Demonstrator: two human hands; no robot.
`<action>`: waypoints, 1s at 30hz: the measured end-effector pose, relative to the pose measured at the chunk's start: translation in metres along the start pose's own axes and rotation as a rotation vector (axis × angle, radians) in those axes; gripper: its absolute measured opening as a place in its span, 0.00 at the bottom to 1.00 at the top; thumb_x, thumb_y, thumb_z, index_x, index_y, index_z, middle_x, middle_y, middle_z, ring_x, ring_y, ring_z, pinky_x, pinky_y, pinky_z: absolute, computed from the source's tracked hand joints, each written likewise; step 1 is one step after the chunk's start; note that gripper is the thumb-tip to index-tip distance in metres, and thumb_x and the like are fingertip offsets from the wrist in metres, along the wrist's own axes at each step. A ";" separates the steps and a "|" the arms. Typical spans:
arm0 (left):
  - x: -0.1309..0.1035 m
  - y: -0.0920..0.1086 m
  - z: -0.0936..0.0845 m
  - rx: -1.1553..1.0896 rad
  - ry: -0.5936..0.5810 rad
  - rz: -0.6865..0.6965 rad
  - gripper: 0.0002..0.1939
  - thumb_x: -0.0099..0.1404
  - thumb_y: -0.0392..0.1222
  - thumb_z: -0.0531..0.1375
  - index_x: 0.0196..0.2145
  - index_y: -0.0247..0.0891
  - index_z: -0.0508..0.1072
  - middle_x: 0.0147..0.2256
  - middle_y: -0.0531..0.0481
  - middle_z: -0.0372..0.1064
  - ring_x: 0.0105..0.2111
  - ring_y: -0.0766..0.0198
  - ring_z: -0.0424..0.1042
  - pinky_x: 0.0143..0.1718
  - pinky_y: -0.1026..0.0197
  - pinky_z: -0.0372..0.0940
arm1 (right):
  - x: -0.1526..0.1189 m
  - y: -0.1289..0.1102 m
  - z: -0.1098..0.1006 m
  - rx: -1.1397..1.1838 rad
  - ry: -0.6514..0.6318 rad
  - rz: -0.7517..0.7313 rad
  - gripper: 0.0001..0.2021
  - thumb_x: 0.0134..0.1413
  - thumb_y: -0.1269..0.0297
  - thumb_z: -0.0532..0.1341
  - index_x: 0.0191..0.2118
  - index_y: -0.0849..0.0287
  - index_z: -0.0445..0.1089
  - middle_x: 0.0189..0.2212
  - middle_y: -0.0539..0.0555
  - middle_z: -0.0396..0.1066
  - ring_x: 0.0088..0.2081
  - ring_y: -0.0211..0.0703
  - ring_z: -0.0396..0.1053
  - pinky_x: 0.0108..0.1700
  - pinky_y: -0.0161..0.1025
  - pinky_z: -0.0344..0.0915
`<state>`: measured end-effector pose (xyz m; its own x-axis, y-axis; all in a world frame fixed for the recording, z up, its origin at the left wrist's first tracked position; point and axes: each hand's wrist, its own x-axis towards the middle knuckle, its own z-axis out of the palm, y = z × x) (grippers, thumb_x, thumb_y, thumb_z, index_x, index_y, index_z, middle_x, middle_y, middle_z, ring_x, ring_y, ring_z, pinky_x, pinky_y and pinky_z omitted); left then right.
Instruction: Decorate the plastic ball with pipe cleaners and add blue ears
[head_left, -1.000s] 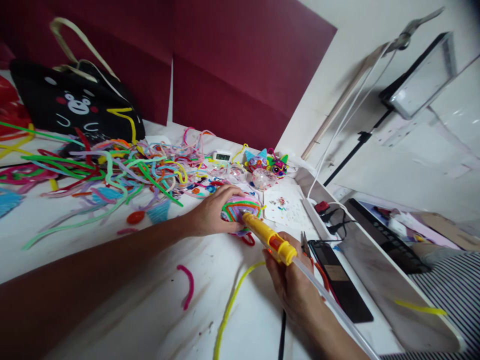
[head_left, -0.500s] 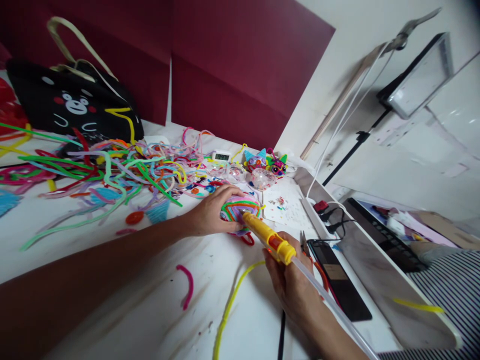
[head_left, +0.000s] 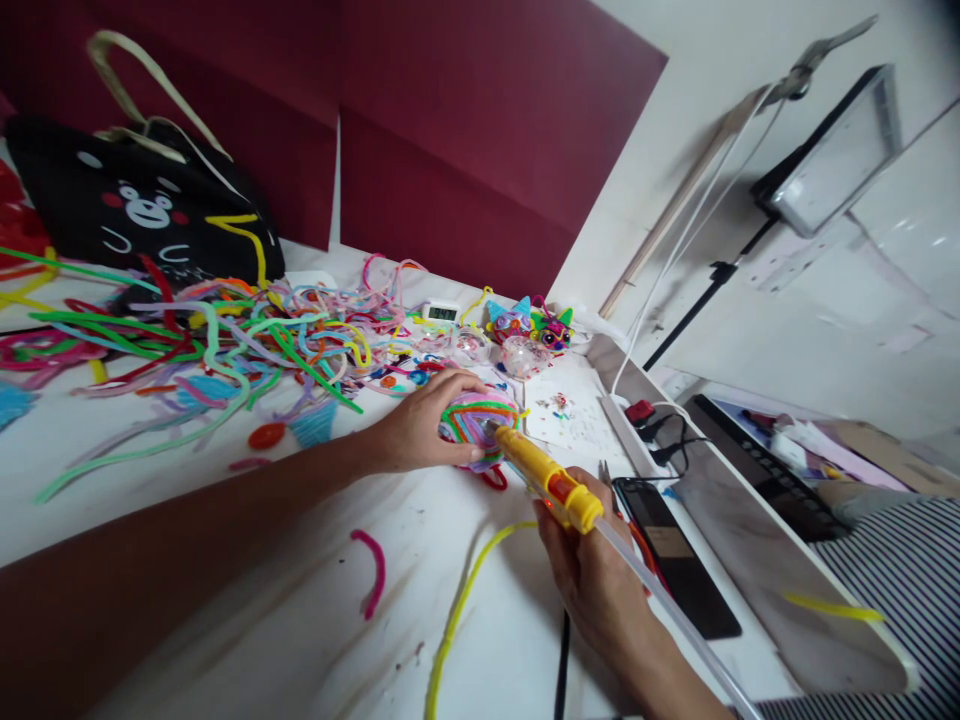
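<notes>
My left hand [head_left: 427, 425] is wrapped round the far left side of a ball covered in coloured pipe cleaners [head_left: 480, 418], striped purple, orange, green and pink. In my right hand [head_left: 589, 550] is a yellow hot glue gun [head_left: 547, 475], a long clear glue stick [head_left: 667, 610] sticking out of its back. The gun's nozzle meets or nearly meets the striped face of the ball; exact contact cannot be made out. A red loop shows under the ball. On the table, a yellow pipe cleaner [head_left: 469, 600] curves below, and a short magenta piece [head_left: 373, 573] lies left of it.
A tangle of pipe cleaners [head_left: 217, 340] covers the left of the table before a black bag [head_left: 142, 210]. Behind the ball stand a small digital clock [head_left: 441, 313] and decorated figures [head_left: 551, 328]. To the right are a phone [head_left: 679, 560], partly hidden scissors and a power strip [head_left: 634, 435].
My right hand and the glue gun have shifted slightly right, the nozzle sliding a little along the ball. The left hand keeps its hold, and the view has drifted slightly.
</notes>
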<state>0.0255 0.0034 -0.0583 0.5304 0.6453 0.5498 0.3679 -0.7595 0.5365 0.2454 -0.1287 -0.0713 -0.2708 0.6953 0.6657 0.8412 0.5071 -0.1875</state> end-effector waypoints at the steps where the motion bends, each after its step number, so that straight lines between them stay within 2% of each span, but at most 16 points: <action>1: 0.000 0.000 0.000 0.000 -0.001 0.003 0.32 0.50 0.43 0.66 0.52 0.39 0.62 0.55 0.41 0.61 0.58 0.49 0.60 0.58 0.50 0.58 | 0.000 0.000 0.000 -0.003 0.003 -0.009 0.17 0.60 0.74 0.52 0.52 0.51 0.52 0.39 0.57 0.66 0.32 0.46 0.70 0.30 0.42 0.66; 5: -0.001 0.000 0.000 0.002 0.005 0.011 0.31 0.51 0.44 0.66 0.52 0.39 0.62 0.55 0.42 0.61 0.58 0.49 0.61 0.58 0.50 0.58 | -0.001 0.000 -0.001 -0.031 0.025 -0.025 0.18 0.60 0.73 0.52 0.54 0.52 0.51 0.42 0.60 0.64 0.35 0.50 0.70 0.31 0.44 0.68; 11: 0.000 -0.003 0.000 0.012 0.007 0.017 0.31 0.51 0.45 0.66 0.52 0.40 0.62 0.55 0.42 0.61 0.58 0.49 0.61 0.58 0.50 0.58 | 0.000 0.003 0.002 -0.049 0.088 -0.034 0.16 0.61 0.70 0.54 0.54 0.55 0.55 0.41 0.59 0.66 0.34 0.47 0.70 0.34 0.44 0.70; 17: 0.000 -0.001 0.000 0.010 0.015 0.013 0.31 0.51 0.43 0.66 0.51 0.39 0.62 0.54 0.42 0.62 0.58 0.49 0.61 0.58 0.50 0.58 | -0.008 0.006 0.003 -0.006 0.072 0.032 0.17 0.61 0.70 0.54 0.55 0.55 0.55 0.42 0.57 0.66 0.35 0.43 0.70 0.35 0.40 0.70; 21: -0.001 -0.002 0.000 0.014 0.015 0.027 0.31 0.52 0.44 0.66 0.52 0.38 0.62 0.55 0.41 0.61 0.58 0.50 0.60 0.59 0.50 0.58 | -0.009 0.003 0.002 0.008 0.063 0.069 0.17 0.61 0.72 0.53 0.55 0.54 0.55 0.42 0.57 0.64 0.37 0.44 0.70 0.35 0.40 0.70; 24: -0.001 -0.003 0.001 0.016 0.014 0.028 0.31 0.52 0.44 0.66 0.52 0.38 0.62 0.54 0.41 0.62 0.58 0.50 0.60 0.58 0.51 0.58 | -0.007 0.001 0.001 -0.013 0.064 0.055 0.18 0.61 0.72 0.53 0.55 0.54 0.55 0.45 0.59 0.63 0.39 0.45 0.70 0.36 0.41 0.70; 30: 0.000 0.000 0.001 0.009 0.028 0.025 0.30 0.51 0.43 0.65 0.51 0.37 0.62 0.53 0.40 0.62 0.57 0.49 0.62 0.57 0.50 0.59 | -0.004 0.002 0.002 -0.022 0.069 0.017 0.17 0.61 0.72 0.54 0.54 0.53 0.55 0.42 0.57 0.64 0.38 0.45 0.69 0.38 0.43 0.70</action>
<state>0.0258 0.0036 -0.0588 0.5176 0.6282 0.5809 0.3619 -0.7760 0.5166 0.2473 -0.1294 -0.0762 -0.2244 0.6663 0.7111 0.8556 0.4841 -0.1836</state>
